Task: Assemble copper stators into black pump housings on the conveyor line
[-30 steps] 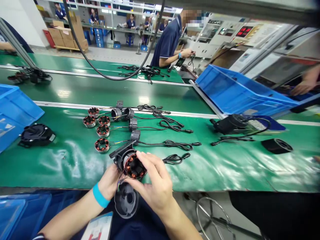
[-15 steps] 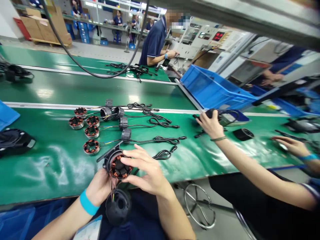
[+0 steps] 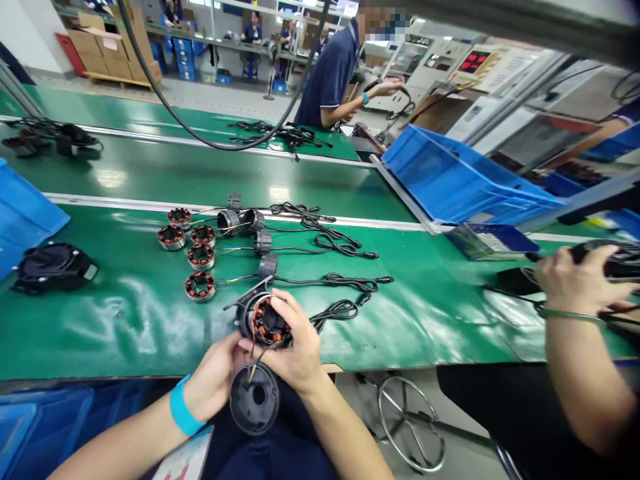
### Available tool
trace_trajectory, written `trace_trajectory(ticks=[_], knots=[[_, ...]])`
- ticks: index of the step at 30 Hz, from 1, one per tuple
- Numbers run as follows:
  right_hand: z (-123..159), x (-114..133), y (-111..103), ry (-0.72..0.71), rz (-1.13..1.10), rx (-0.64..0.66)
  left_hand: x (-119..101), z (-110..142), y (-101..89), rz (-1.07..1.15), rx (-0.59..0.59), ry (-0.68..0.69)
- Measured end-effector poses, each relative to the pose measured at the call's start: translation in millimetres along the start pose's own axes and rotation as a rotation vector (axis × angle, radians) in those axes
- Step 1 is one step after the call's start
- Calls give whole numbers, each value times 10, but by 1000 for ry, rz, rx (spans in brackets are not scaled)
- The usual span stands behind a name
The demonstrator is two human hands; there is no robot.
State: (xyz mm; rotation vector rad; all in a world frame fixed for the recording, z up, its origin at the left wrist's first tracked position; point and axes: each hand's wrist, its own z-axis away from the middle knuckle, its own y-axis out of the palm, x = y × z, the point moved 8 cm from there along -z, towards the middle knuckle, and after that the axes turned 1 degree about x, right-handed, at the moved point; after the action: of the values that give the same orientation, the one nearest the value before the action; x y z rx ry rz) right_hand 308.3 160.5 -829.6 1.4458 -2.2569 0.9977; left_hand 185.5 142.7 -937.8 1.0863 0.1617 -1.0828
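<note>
My right hand (image 3: 297, 340) is wrapped round a black motor housing (image 3: 245, 315), its fingers at the rim of the copper-wound stator (image 3: 271, 321) seated inside. A thin bracket juts from the housing's upper side. Below, my left hand (image 3: 217, 373) has its fingers drawn together at the thin wires (image 3: 253, 363) under the housing; its fingertips are partly hidden. From these wires hangs a round black cover (image 3: 255, 399) with a hole, over my lap. Beyond my hands, several loose stators (image 3: 200, 285) lie wired to ribbed black caps (image 3: 268, 265) and coiled cables (image 3: 345, 281) on the green bench.
A black housing (image 3: 55, 267) and a blue bin (image 3: 25, 220) stand at left. On the right are a large blue crate (image 3: 460, 177) and a small tray (image 3: 493, 241). A co-worker's hand (image 3: 570, 283) holds black parts. A wheeled stool base (image 3: 410, 423) stands below the bench.
My left hand has slid down from the housing to the wires, while my right hand has closed round the housing and stator. The hanging cover now shows its inside. The co-worker's hand moved right.
</note>
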Motion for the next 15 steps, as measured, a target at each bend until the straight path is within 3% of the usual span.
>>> trace_trajectory(ticks=[3,6,8,10,12,15], knots=[[-47,45,-155,-39,49,-37,-74,311,161,-348,288,-40],[-47,-58,-69,36,82,126,-205,568,328,-621,519,26],[-7,-138,43,87,136,262,-299,606,376,-637,516,84],[7,-146,58,93,177,281,-347,595,416,-639,485,120],[-21,-69,-17,67,187,209,-354,596,480,-707,489,143],[-84,122,-179,-17,159,64,-329,662,621,-892,615,224]])
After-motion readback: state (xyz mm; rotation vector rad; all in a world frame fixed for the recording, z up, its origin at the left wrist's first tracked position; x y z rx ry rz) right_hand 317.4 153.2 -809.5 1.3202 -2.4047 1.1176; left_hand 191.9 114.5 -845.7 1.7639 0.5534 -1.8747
